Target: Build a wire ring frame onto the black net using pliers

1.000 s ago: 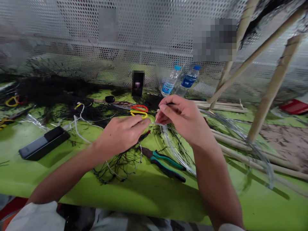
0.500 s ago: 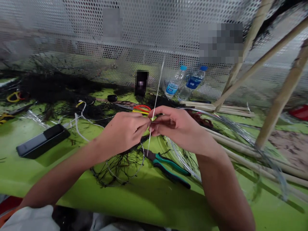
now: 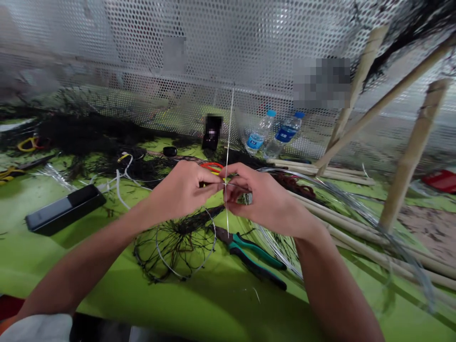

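A thin white rod (image 3: 230, 130) stands nearly upright between my hands, crossing at my fingertips. My left hand (image 3: 185, 187) is closed in a pinch at the rod from the left. From the right, my right hand (image 3: 261, 197) pinches at the same spot, its fingers curled round the rod. Whether a fine thread or wire is also between the fingertips is too small to tell. Below my hands lie green-and-black pliers (image 3: 254, 256), with the rod's lower end over their jaws. A round wire hoop with dark netting (image 3: 178, 249) lies left of the pliers.
A dark box (image 3: 66, 209) lies at left, near white cable and yellow-handled scissors (image 3: 12, 175). Two water bottles (image 3: 257, 135) and a phone (image 3: 212, 133) stand before the perforated metal sheet (image 3: 142, 61). Wooden poles (image 3: 413, 156) and coiled clear wire (image 3: 342, 192) are at right.
The rod has turned from leaning right to nearly upright. My left hand's knuckles have risen slightly, and more of the netted hoop shows. The view has shifted a little.
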`<state>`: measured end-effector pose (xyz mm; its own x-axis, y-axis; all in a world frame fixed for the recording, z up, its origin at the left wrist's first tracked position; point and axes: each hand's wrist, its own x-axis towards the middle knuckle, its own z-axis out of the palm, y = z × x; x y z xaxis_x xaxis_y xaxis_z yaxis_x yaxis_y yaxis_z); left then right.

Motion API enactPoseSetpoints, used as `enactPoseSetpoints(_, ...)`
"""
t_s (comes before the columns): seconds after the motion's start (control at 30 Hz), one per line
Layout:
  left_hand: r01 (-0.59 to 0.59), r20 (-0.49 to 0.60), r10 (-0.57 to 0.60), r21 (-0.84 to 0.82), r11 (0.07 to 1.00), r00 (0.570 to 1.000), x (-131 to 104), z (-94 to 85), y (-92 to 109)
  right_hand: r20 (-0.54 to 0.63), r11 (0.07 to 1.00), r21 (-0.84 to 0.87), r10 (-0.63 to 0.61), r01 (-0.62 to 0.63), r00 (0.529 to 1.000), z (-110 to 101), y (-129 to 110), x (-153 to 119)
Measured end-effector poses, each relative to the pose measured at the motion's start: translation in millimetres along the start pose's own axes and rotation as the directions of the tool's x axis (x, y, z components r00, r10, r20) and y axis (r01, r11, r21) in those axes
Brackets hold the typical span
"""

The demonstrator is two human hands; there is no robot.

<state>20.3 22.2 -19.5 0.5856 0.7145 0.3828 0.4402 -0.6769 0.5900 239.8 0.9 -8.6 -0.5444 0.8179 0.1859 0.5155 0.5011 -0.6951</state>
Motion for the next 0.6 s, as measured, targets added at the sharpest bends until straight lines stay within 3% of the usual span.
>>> enactPoseSetpoints(0.17, 0.194, 0.091, -0.177, -0.231, 0.953, 0.980, 2, -4.4, -5, -0.055, 0.998, 0.050, 0.050, -0.047, 0.997, 4, -2, 3)
enactPoseSetpoints(0.43, 0.208, 0.075, -0.194, -0.351, 0.913, 0.978, 11, -0.9, -17, -0.202, 0.932, -0.359, -0.126, 0.046, 0.971, 13, 1, 8)
enactPoseSetpoints(0.6, 0.248, 0.119, -0.218, -0.389, 0.887, 0.969, 13, -0.1, -19, -0.318, 0.957, -0.278, -0.170, 0.080, 0.933, 17, 3, 8)
